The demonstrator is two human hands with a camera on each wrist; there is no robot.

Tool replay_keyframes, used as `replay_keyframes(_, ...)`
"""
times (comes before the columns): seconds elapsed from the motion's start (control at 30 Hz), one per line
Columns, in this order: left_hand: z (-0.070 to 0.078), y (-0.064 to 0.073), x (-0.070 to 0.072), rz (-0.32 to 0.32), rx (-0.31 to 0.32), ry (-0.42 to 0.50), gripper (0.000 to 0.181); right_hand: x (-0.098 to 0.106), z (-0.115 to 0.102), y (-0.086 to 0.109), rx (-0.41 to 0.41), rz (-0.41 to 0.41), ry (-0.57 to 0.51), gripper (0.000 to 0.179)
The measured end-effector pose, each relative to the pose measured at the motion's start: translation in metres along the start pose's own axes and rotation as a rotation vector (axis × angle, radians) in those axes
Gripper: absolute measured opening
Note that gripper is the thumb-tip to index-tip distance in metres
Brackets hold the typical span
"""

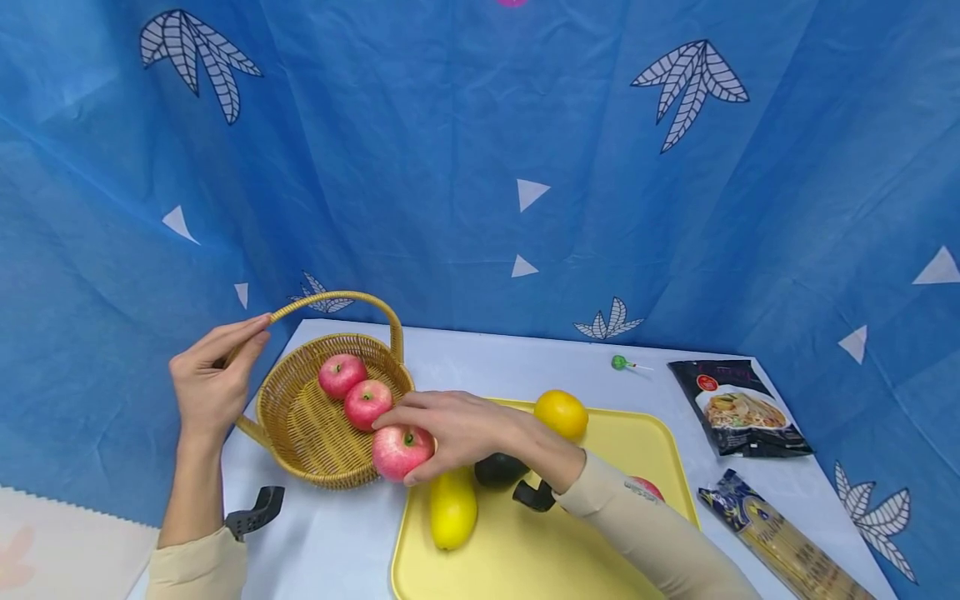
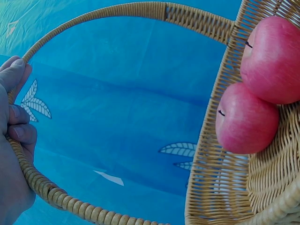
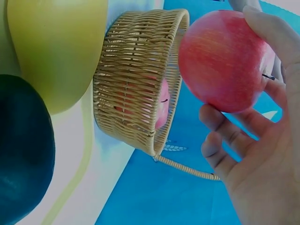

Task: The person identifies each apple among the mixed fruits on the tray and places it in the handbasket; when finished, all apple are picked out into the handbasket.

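Note:
My left hand (image 1: 213, 371) grips the arched handle (image 2: 93, 15) of a round wicker basket (image 1: 322, 467) at its left side. Inside the basket lie two red apples, one apple (image 1: 342, 376) farther back and another apple (image 1: 367, 404) against it. Between the thumb and fingers of my right hand (image 1: 457, 429) is a third apple (image 3: 225, 61), held at the basket's right rim. In the right wrist view this apple hangs in the air beside the basket's opening, its stem toward the palm.
Right of the basket a yellow tray (image 1: 547, 550) holds a long yellow fruit (image 1: 453, 510), a dark green fruit (image 1: 498, 471), an orange-yellow fruit (image 1: 561, 415) and a partly hidden red fruit (image 1: 648, 487). Farther right lie a green lollipop (image 1: 619, 362), a black food packet (image 1: 742, 408) and a noodle pack (image 1: 783, 537).

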State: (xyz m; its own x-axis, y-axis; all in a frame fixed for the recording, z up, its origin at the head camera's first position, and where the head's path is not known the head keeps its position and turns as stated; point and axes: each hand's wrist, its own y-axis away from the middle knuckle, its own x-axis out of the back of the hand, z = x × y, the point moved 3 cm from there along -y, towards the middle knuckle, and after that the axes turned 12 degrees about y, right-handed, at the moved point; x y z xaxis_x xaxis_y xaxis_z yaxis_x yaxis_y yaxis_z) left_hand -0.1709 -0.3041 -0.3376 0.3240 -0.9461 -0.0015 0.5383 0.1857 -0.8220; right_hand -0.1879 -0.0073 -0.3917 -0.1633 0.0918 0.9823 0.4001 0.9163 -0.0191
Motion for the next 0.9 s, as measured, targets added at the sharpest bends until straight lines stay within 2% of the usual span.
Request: replay_keyframes(0.9,0.007,0.0,-0.003,0.011,0.01,-0.036,0.02,-0.005,-0.009,-0.025,-0.016,0.007,0.009,0.075)
